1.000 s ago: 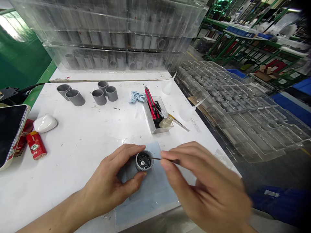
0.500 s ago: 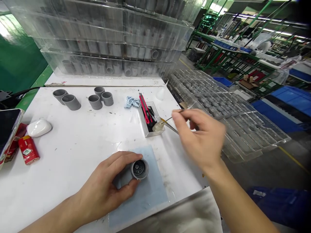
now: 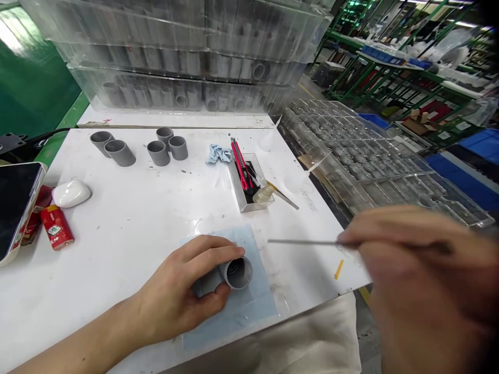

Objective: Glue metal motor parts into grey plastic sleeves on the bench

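Observation:
My left hand (image 3: pixel 183 293) is wrapped round a grey plastic tube (image 3: pixel 233 272) that lies tilted on a pale blue mat (image 3: pixel 257 306), its open end facing right. My right hand (image 3: pixel 421 275), blurred and close to the camera at the right, pinches a thin metal rod (image 3: pixel 302 242) that points left toward the tube. The rod's tip hangs a short way to the right of and above the tube, not touching it.
Several grey tubes (image 3: pixel 158 153) stand at the back of the white table (image 3: pixel 136 218). A clear box (image 3: pixel 249 189) holds a red knife and a small bottle. A blue cloth (image 3: pixel 218 154), a white case (image 3: pixel 71 192), a red can (image 3: pixel 56 234) and a phone (image 3: pixel 15 208) lie about. Clear trays (image 3: pixel 370 161) stack at the right.
My right hand came back from the small bottle in the clear box with the rod and now sits lower right. My left hand tipped the tube's open end toward the right.

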`<state>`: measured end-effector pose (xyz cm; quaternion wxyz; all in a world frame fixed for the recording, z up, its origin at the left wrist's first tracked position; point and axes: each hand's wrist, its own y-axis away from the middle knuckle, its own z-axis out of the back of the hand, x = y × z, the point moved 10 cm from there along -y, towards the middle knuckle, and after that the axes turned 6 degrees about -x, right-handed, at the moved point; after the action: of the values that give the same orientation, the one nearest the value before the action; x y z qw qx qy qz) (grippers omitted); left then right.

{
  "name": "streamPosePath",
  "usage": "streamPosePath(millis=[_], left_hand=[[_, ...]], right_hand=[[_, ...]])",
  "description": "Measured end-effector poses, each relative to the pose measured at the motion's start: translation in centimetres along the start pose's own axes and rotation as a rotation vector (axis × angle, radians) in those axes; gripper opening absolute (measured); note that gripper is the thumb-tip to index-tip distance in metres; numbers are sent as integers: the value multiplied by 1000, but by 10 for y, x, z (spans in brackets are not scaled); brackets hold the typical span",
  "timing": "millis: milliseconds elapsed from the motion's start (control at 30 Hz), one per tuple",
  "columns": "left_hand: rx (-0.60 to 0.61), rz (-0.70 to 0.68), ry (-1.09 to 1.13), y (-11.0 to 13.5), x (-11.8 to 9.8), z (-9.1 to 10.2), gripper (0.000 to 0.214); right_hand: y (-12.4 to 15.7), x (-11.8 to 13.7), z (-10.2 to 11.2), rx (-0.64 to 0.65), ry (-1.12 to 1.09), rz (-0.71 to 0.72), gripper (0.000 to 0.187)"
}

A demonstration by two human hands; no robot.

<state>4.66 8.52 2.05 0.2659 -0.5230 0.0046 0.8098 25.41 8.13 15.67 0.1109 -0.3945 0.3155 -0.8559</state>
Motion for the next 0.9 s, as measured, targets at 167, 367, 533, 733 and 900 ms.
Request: streamPosePath(millis=[167,367,533,733,900], left_hand=[[14,-39,2,-2,-4,-3,68],[21,-34,7,-1,-2,-4,67],[13,-43,17,-2,-3,-3,65],[-5,-83,6,-3,-7,-1,60],[-10,-84,0,-3,-7,-1,62]], right_hand=[[23,15,-48,185,-184,56,22],[32,9,-70,289,-247,62,18],[33,11,-67,284,-152,115,16],[30,28,-67,262,-83,257,23],[22,32,-47,238,-123,177,21]])
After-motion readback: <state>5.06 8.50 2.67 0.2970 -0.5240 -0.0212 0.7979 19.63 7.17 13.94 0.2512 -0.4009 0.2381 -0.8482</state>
